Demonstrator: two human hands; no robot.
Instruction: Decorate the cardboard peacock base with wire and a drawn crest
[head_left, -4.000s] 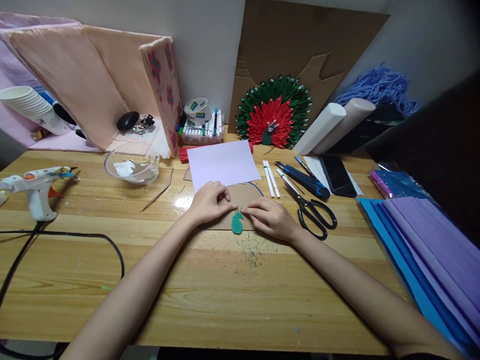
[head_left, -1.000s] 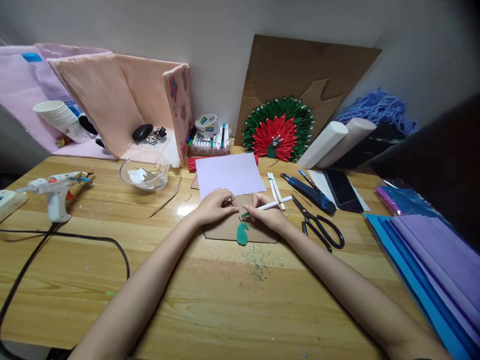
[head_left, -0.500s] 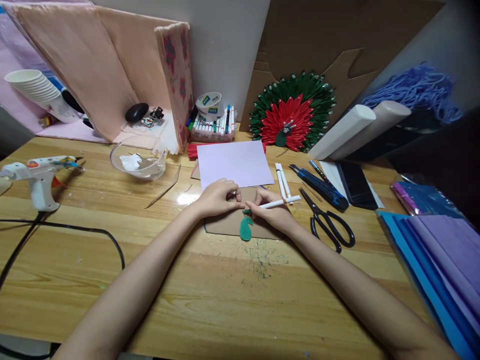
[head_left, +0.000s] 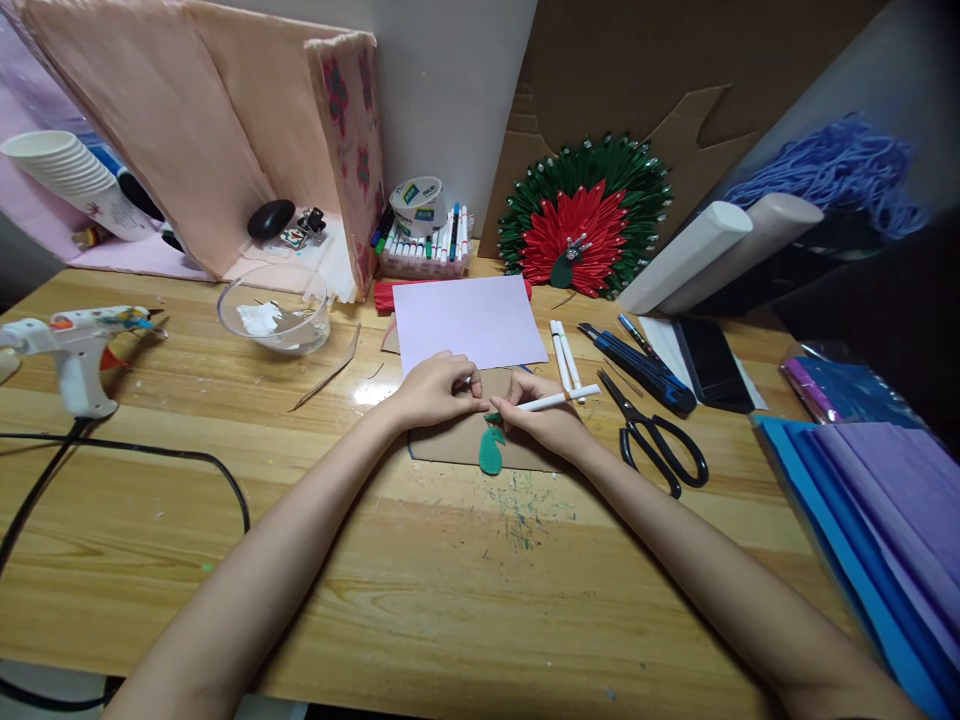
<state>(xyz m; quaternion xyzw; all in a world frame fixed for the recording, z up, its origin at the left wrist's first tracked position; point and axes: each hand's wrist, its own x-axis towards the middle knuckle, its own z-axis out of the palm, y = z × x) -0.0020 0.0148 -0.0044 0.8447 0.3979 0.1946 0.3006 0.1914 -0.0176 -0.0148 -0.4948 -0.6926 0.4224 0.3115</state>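
Observation:
My right hand is closed around a white marker pen, its tip end down by the fingers. My left hand rests beside it with fingers curled and thumb stretched toward the pen tip; whatever it pinches is hidden. Under both hands lies a piece of brown cardboard. On its lower edge sits a green rounded cut-out with a pointed beak-like end. A smaller dark green piece lies just above, by the right fingertips. A pale lilac sheet covers the cardboard's far side.
Black-handled scissors, a blue utility knife and two white markers lie to the right. A glue gun and clear bowl stand left. Behind are a marker box and a red-green peacock-like craft.
The view has shifted very slightly. Both hands and the marker pen stay in nearly the same place over the cardboard.

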